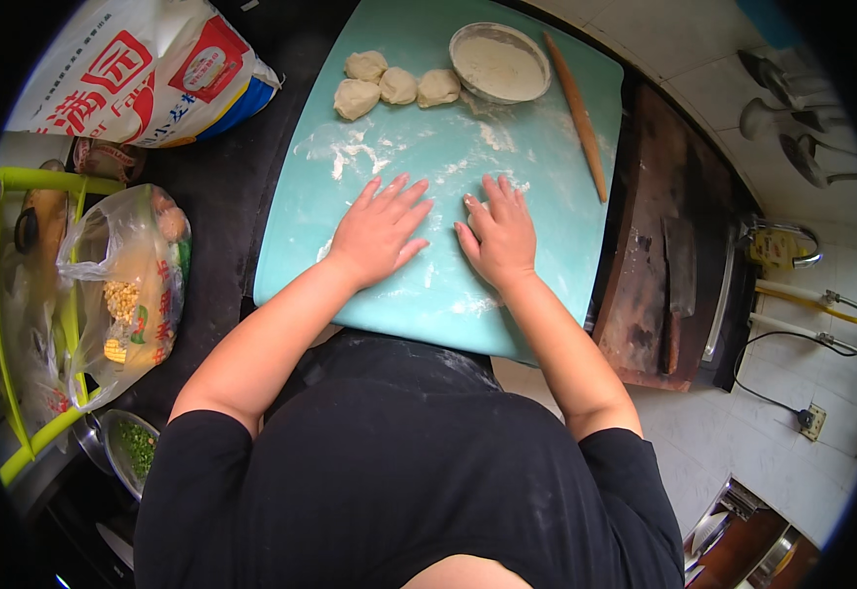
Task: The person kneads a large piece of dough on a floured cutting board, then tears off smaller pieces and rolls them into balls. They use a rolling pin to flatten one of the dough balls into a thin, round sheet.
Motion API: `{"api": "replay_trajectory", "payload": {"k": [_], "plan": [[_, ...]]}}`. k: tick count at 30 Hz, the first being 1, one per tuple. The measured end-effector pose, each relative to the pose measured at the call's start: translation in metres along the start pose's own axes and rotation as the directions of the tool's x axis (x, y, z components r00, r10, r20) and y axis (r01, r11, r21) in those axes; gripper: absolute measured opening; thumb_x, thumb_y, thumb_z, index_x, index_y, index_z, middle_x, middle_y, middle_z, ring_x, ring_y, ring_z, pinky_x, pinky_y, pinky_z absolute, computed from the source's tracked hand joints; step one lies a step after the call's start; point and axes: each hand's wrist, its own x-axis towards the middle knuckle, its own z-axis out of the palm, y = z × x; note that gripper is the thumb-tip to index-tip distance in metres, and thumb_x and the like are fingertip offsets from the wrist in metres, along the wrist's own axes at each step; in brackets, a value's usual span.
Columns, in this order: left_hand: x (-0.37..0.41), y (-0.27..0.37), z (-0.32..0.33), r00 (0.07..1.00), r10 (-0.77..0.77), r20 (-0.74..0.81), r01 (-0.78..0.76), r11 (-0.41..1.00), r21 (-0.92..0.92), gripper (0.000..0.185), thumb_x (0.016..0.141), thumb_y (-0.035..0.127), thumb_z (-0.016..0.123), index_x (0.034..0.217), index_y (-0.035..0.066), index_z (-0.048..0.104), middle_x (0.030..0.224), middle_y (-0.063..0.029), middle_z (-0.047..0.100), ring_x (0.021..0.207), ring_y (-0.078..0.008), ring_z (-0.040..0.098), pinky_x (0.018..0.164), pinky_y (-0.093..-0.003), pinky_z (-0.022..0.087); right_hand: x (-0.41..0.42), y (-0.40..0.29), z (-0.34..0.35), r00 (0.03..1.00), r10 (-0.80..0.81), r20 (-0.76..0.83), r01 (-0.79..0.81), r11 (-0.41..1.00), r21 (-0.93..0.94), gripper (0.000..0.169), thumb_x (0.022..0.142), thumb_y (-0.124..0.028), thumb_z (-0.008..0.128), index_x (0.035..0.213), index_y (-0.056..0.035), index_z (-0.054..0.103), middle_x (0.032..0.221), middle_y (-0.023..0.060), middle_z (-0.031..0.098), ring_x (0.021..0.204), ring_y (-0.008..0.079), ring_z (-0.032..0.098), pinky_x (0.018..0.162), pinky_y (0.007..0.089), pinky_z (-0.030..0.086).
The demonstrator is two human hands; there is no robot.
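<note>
A floury turquoise mat (399,302) lies before me. My left hand (382,234) rests palm down on it, fingers spread, holding nothing visible. To its right, my right hand (500,232) is bent over a pale lump, seemingly dough (478,213), mostly hidden under the fingers; whether they grip it I cannot tell. Beyond the hands sit several dough balls (399,86), close together. A bowl of flour (500,62) stands right of them. A tapered wooden rolling pin (578,118) lies along the mat's right side.
Right of the mat, a cleaver (680,272) lies on a dark wooden board (631,294). At the left are a large flour bag (141,73), a plastic bag with corn (122,302), a green rack (8,397) and a bowl of chopped greens (136,449). Ladles (774,118) hang at the upper right.
</note>
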Motion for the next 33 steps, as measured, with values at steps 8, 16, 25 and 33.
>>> {"api": "replay_trajectory", "payload": {"k": [8, 16, 25, 33], "plan": [[0.002, 0.002, 0.010, 1.000, 0.004, -0.007, -0.004, 1.000, -0.003, 0.041, 0.086, 0.030, 0.058, 0.123, 0.013, 0.054, 0.136, -0.0070, 0.046, 0.125, -0.0302, 0.042, 0.104, -0.0449, 0.034, 0.004, 0.013, 0.010, 0.997, -0.063, 0.054, 0.057, 0.992, 0.115, 0.034, 0.078, -0.015, 0.066, 0.111, -0.0082, 0.062, 0.128, 0.0131, 0.052, 0.121, 0.0390, 0.045, 0.098, 0.0440, 0.041], [0.003, -0.002, 0.013, 0.999, 0.049, -0.003, -0.049, 0.996, -0.072, 0.041, 0.082, 0.022, 0.063, 0.122, 0.012, 0.055, 0.136, -0.0063, 0.046, 0.124, -0.0319, 0.043, 0.104, -0.0463, 0.034, -0.001, 0.012, 0.014, 0.999, -0.007, 0.048, 0.001, 0.991, 0.130, 0.036, 0.080, -0.014, 0.066, 0.115, -0.0099, 0.061, 0.130, 0.0135, 0.051, 0.121, 0.0397, 0.045, 0.098, 0.0443, 0.041], [0.002, 0.009, 0.006, 0.994, -0.020, 0.105, 0.021, 1.000, -0.008, 0.053, 0.086, 0.028, 0.058, 0.133, 0.009, 0.044, 0.144, -0.0067, 0.037, 0.133, -0.0308, 0.032, 0.109, -0.0461, 0.026, -0.002, 0.003, 0.004, 0.992, 0.024, 0.123, -0.029, 0.999, 0.038, 0.045, 0.081, -0.018, 0.063, 0.124, -0.0091, 0.054, 0.136, 0.0129, 0.045, 0.127, 0.0401, 0.038, 0.104, 0.0452, 0.034], [-0.003, 0.009, 0.012, 0.990, -0.050, 0.134, 0.043, 0.997, 0.058, 0.054, 0.091, 0.034, 0.050, 0.138, 0.009, 0.040, 0.146, -0.0092, 0.033, 0.135, -0.0299, 0.029, 0.111, -0.0455, 0.022, -0.009, 0.003, 0.005, 0.985, 0.031, 0.168, -0.036, 0.999, 0.026, 0.049, 0.084, -0.018, 0.059, 0.129, -0.0050, 0.048, 0.139, 0.0125, 0.042, 0.129, 0.0390, 0.035, 0.106, 0.0456, 0.031]]}}
